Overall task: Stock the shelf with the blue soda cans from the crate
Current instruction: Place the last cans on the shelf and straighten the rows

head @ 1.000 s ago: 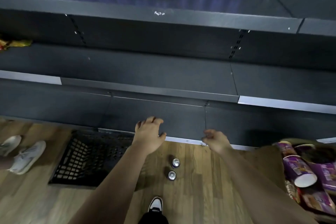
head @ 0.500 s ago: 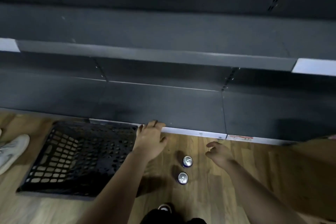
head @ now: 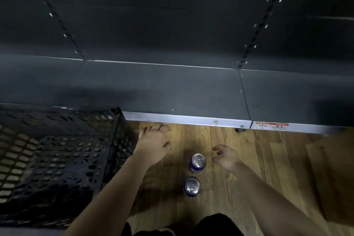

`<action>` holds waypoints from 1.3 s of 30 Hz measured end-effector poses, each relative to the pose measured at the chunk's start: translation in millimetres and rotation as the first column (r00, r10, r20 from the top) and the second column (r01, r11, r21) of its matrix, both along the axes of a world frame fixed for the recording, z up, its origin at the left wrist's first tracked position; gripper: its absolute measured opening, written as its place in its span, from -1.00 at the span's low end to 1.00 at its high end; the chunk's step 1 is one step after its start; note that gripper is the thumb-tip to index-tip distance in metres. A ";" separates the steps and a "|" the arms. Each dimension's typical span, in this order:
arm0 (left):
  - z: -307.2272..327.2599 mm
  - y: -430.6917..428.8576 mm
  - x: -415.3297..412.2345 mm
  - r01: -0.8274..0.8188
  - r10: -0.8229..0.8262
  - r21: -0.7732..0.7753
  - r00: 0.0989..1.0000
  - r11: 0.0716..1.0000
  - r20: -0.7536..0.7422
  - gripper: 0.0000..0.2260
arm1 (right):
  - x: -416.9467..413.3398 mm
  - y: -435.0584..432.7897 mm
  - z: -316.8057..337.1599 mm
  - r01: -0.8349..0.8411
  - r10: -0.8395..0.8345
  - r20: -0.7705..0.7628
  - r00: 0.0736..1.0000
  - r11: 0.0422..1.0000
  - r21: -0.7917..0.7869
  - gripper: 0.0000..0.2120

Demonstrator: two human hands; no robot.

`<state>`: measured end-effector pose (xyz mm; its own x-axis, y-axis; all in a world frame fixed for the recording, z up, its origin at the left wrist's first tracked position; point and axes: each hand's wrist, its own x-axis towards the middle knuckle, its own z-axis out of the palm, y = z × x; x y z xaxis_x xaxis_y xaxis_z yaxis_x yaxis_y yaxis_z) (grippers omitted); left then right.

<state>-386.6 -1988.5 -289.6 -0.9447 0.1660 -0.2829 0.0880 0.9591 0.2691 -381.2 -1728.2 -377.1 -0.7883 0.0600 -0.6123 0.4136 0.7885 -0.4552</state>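
Two short blue aluminium soda cans stand upright on the warm, streaky wood-plank floor [head: 249, 159], silver lids and pull tabs facing up. The far can [head: 198, 162] and the near can [head: 192, 187] sit one behind the other, close but apart, in the gap between the two reaching arms.

The left hand [head: 153, 142] hangs palm down over the floor, fingers spread loose and gripping nothing, just beside the corner of the black plastic lattice crate [head: 57, 159]. It's clear of the cans, up and to their left. The right hand [head: 225, 156] is curled into an open claw, thumb and fingers apart, right next to the far can's rim on its right side; whether a fingertip touches the metal, I cannot tell, but it has nothing in its grasp.

The crate fills the lower left, its walls and base a grid of perforated openings with floor showing through the holes; the interior is dim and blurred. Behind everything runs the dark grey matte metal bottom shelf [head: 162, 90], flat and smooth, with a pale silvery front edge strip [head: 187, 119] carrying a small red-and-white price label [head: 272, 126] towards the right. Slotted upright rails [head: 254, 34] climb the back panel. A flat brown cardboard-like piece [head: 331, 178] lies at the right on the floor. Dark clothing [head: 210, 225] shows at the bottom edge.
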 end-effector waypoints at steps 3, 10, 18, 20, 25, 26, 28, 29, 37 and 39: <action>-22.7 1.6 2.5 -0.004 0.004 0.024 1.000 1.000 -0.020 -0.56 | 0.0 1.5 -24.2 -0.013 0.013 0.001 1.000 1.000 0.001 -0.54; -58.0 0.2 24.2 -0.013 0.014 0.055 1.000 0.998 -0.013 -0.58 | 3.2 -11.9 -54.1 -0.210 0.208 0.024 0.978 0.971 0.112 -0.35; -64.6 -13.8 37.2 -0.032 0.033 0.027 0.999 0.999 -0.027 -0.60 | 7.1 -24.6 -70.2 -0.198 0.201 -0.034 0.979 0.978 0.061 -0.19; -67.5 -13.7 38.8 -0.042 0.043 0.025 0.998 0.999 -0.036 -0.60 | 2.4 -26.2 -73.2 -0.210 0.212 -0.072 0.975 0.977 0.032 -0.15; -77.6 -12.0 40.4 -0.051 0.051 0.020 0.999 0.999 -0.010 -0.59 | 1.0 -35.2 -80.6 -0.259 0.259 -0.066 0.964 0.966 0.009 -0.11; -78.7 -12.1 40.3 -0.051 0.051 0.018 0.999 0.999 -0.004 -0.59 | 2.1 -38.0 -83.4 -0.266 0.267 -0.073 0.961 0.964 0.020 -0.13; -80.2 -12.4 39.8 -0.052 0.052 0.014 0.999 0.999 0.003 -0.59 | 2.9 -42.3 -86.9 -0.270 0.271 -0.095 0.958 0.963 0.030 -0.15; -80.6 -12.4 39.6 -0.053 0.053 0.013 0.999 0.999 0.002 -0.59 | 3.1 -43.3 -88.4 -0.268 0.269 -0.095 0.959 0.963 0.019 -0.16; -54.2 3.5 22.8 -0.052 0.054 0.074 0.998 0.996 -0.022 -0.58 | -4.4 -27.1 -63.0 -0.030 0.008 -0.141 0.990 0.987 -0.160 -0.29; -31.2 7.0 17.6 -0.043 0.046 0.077 0.998 0.996 -0.040 -0.57 | -11.1 -26.1 -34.6 -0.019 -0.011 -0.154 0.988 0.981 -0.192 -0.36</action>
